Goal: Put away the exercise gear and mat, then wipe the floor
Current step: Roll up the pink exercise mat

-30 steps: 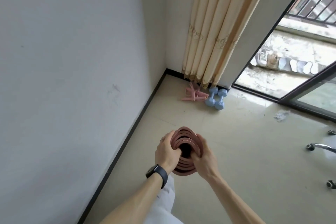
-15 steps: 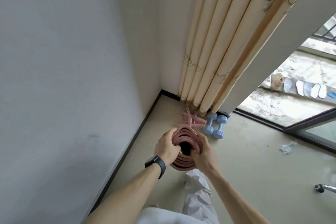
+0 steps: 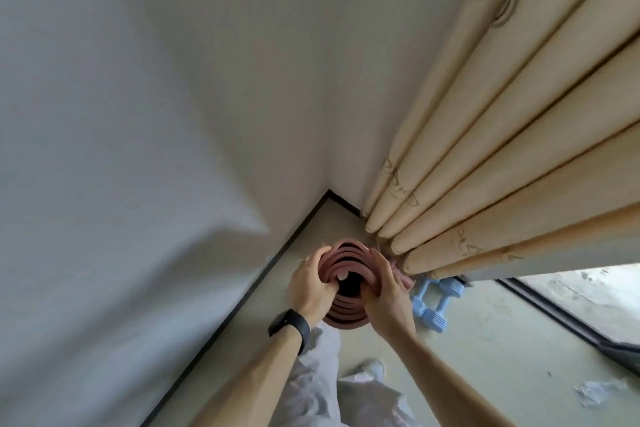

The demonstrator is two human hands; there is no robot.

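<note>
I hold a rolled pink exercise mat [image 3: 348, 314] upright, seen end-on as a spiral. My left hand [image 3: 308, 282], with a black watch at the wrist, grips its left side. My right hand [image 3: 389, 295] grips its right side. Two light blue dumbbells [image 3: 431, 303] lie on the floor just right of my right hand, near the curtain's foot. A bit of pink gear [image 3: 407, 279] shows behind my right hand, mostly hidden.
A white wall [image 3: 138, 149] with a black skirting board runs along the left into the corner. A beige curtain [image 3: 502, 166] hangs at right. A sliding door track [image 3: 561, 315] and a crumpled paper scrap [image 3: 595, 392] lie at right on the pale floor.
I have walked closer to the corner with the mat in both hands. The curtain and dumbbells now sit much nearer, and the balcony has mostly left the view.
</note>
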